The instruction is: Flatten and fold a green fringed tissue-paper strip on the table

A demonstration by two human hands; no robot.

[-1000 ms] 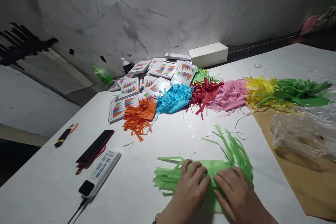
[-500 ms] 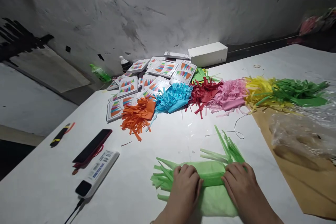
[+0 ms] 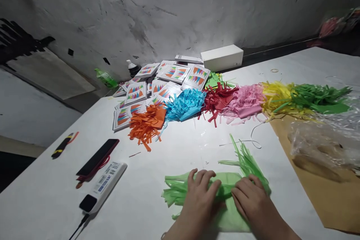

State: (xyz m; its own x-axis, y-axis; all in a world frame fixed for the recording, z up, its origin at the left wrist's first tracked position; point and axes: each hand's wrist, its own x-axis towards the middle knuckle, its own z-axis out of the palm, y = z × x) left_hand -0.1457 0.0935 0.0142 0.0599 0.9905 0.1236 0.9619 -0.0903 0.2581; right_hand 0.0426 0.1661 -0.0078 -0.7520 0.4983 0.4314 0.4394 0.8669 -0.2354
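A sheet of light green tissue paper (image 3: 234, 215) with fringed ends lies on the table before me, a darker folded band across its middle. Its left strips (image 3: 174, 189) fan out beside my left hand, and its right strips (image 3: 249, 161) point away from me. My left hand (image 3: 201, 195) rests over the band's left part, fingers arched and spread apart, the thumb partly hidden. With fingers bent and pressed together, my right hand (image 3: 251, 197) grips the band's right part.
Fringed paper bundles, orange (image 3: 147, 123), blue (image 3: 185, 105), red (image 3: 221, 99), pink (image 3: 246, 101), yellow (image 3: 278, 95) and dark green (image 3: 320, 97), lie in a row. Behind are printed packets (image 3: 136, 92) and a white box (image 3: 222, 58). A phone (image 3: 98, 155) and power strip (image 3: 105, 185) lie left.
My left hand's fingers have spread and lifted somewhat from their grip. The right hand has shifted slightly left along the band. The left strips have drawn closer together.
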